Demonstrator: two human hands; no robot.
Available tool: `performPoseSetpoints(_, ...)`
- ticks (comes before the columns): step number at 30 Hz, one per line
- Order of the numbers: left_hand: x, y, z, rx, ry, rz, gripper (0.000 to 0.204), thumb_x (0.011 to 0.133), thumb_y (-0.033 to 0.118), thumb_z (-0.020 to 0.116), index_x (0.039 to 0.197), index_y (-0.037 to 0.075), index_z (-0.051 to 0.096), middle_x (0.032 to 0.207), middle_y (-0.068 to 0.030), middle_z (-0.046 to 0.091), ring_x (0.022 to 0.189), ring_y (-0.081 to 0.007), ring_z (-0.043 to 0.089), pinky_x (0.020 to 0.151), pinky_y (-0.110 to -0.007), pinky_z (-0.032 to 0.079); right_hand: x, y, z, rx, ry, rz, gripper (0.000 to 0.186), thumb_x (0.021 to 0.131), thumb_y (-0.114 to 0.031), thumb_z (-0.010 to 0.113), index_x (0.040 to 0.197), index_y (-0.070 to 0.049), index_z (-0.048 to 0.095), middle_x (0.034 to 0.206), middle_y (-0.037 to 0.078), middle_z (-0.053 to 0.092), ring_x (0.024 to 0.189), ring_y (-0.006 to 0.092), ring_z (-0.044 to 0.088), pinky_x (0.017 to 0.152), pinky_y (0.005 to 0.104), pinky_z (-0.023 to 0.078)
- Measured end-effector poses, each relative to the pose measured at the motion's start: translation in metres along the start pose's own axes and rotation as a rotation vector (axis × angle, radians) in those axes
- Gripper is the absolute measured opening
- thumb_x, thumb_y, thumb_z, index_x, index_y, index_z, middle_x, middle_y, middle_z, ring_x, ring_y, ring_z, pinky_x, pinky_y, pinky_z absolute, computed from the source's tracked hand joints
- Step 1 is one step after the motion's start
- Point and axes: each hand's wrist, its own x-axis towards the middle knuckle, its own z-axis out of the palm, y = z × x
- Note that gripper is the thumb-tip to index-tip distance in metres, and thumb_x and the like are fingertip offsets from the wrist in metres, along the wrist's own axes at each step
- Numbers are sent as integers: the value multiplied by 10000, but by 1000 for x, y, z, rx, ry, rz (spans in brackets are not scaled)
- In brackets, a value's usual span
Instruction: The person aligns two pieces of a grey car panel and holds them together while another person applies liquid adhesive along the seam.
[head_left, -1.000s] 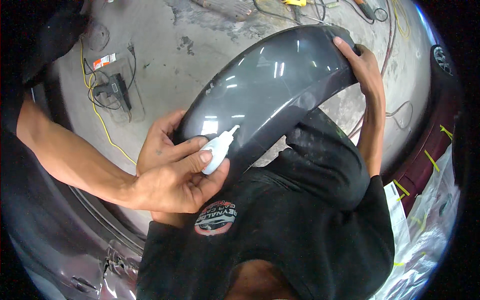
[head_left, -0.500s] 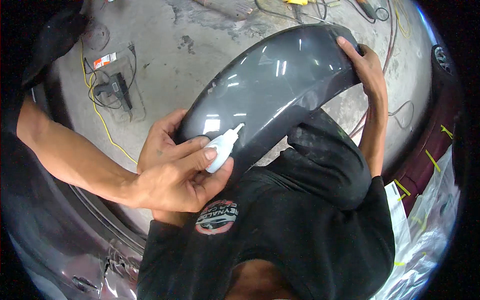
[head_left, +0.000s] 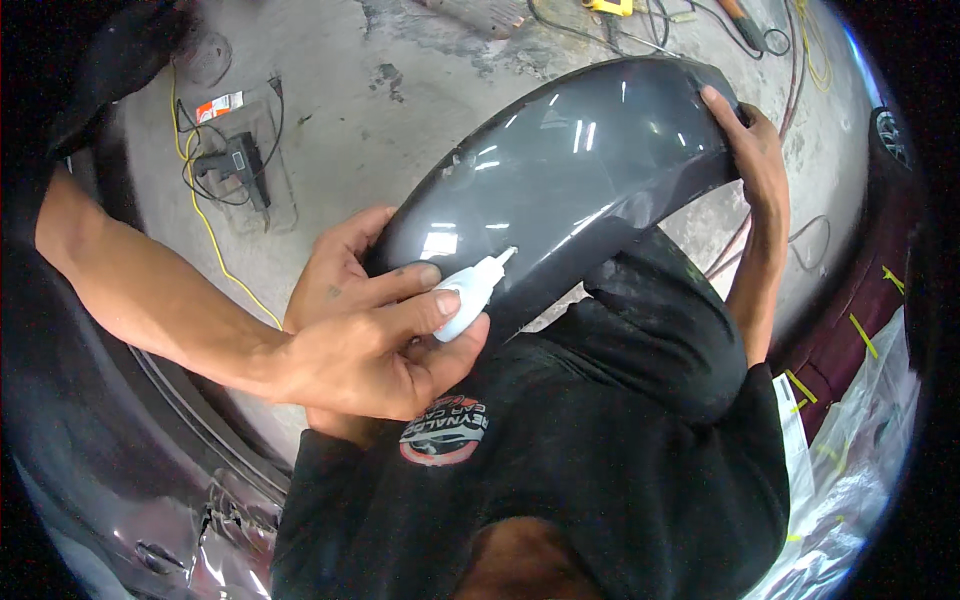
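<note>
A curved, glossy dark grey car fender panel [head_left: 570, 170] lies across my lap. My left hand [head_left: 345, 255] is closed on its near-left end, thumb on top and fingers round the edge. At the far-right end my right hand [head_left: 755, 150] grips it, with the thumb on the upper face and the other fingers partly hidden behind the rim. Another person's hand [head_left: 390, 350] reaches in from the left and pinches a small white squeeze bottle [head_left: 468, 300]. Its thin nozzle points at a small dark mark on the panel; I cannot tell whether it touches.
On the concrete floor at left lie a dark heat gun [head_left: 240, 165] and a yellow cord [head_left: 215, 250]. A yellow tool [head_left: 608, 6] and cables are at the far side. A dark car body [head_left: 130, 470] stands at left; a maroon one [head_left: 840, 320], with tape and plastic sheeting [head_left: 850, 430], at right.
The whole view has shifted slightly. Both my hands keep their hold on the fender panel, and the other person's bottle stays at the same spot on it.
</note>
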Motion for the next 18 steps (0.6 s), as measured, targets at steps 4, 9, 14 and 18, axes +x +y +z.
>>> performPoseSetpoints(4,11,-7,-10,144,-113,365,205,703,54,759,882,28,663,842,-67,725,798,-208,686,914,-395,506,1,2,-1,28,-4,0,783,771,-653,753,936,111,701,781,141,679,681,196,641,644,312,493)
performPoseSetpoints(9,6,-13,-15,238,-184,404,232,852,46,631,1080,4,610,962,-71,731,906,-184,683,927,-358,505,-4,-5,0,42,-2,-16,768,776,-646,753,927,105,703,769,133,674,661,189,631,629,308,488)
performPoseSetpoints(14,5,-17,-13,260,-210,433,249,900,41,599,1146,-1,596,1001,-75,731,936,-178,682,916,-344,511,0,-1,-1,30,-23,0,774,777,-655,747,929,103,705,770,134,674,664,189,635,625,309,489)
performPoseSetpoints(18,5,-20,-11,227,-212,435,246,885,39,626,1127,5,605,990,-78,727,917,-184,684,894,-345,519,2,4,-2,1,-28,12,765,782,-647,746,932,102,706,766,131,674,657,189,633,621,309,489)
